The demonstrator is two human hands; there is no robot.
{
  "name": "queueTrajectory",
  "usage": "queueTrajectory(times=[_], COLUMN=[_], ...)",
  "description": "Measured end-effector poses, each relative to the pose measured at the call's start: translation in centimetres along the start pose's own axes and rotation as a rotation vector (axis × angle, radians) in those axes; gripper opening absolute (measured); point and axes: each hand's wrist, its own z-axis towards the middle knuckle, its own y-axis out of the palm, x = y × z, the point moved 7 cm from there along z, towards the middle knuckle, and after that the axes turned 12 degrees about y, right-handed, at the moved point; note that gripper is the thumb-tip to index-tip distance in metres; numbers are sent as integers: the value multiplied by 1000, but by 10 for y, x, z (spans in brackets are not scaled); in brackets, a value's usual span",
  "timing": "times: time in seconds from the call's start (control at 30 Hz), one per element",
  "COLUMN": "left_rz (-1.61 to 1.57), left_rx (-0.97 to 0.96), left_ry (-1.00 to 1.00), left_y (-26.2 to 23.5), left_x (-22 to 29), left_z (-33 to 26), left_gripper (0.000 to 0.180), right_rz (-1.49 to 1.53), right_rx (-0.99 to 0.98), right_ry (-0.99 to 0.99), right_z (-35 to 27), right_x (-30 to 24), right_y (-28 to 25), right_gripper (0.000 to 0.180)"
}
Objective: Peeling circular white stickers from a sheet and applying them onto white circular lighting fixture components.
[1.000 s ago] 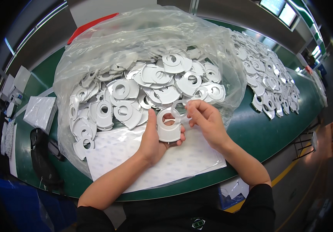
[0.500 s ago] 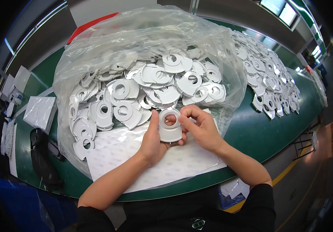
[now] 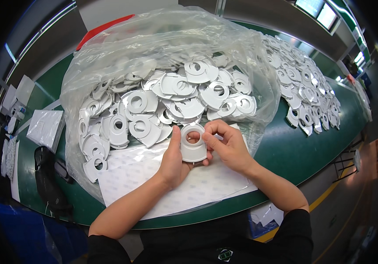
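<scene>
A white plastic part [image 3: 194,152] with a round hole and a squared lower end is held upright above white sheets [image 3: 154,193]. My left hand [image 3: 174,160] grips it, thumb along its left edge and fingers behind; some fingertips show through the hole and past the right edge. At the part's upper right rim, my right hand [image 3: 227,148] pinches with thumb and index finger. Just beyond my hands, a pile of similar white parts [image 3: 140,126] spills from a large clear plastic bag [image 3: 123,48].
More white parts [image 3: 305,79] lie heaped on the green table [image 3: 285,152] at the right. To the left are a wrapped white packet [image 3: 45,127] and a black pouch-like item [image 3: 48,180]. A blue bin [image 3: 263,222] stands below the front edge.
</scene>
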Motion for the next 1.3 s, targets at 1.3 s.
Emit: queueTrajectory(times=[1.3], left_rz=[57], left_rx=[15], left_ry=[39], left_y=[1], left_x=[5], left_z=[-2], left_gripper=[13], right_rz=[-582], right_rx=[411], right_ry=[-440], right_z=[-17], right_x=[-37], right_y=[-7], right_gripper=[14])
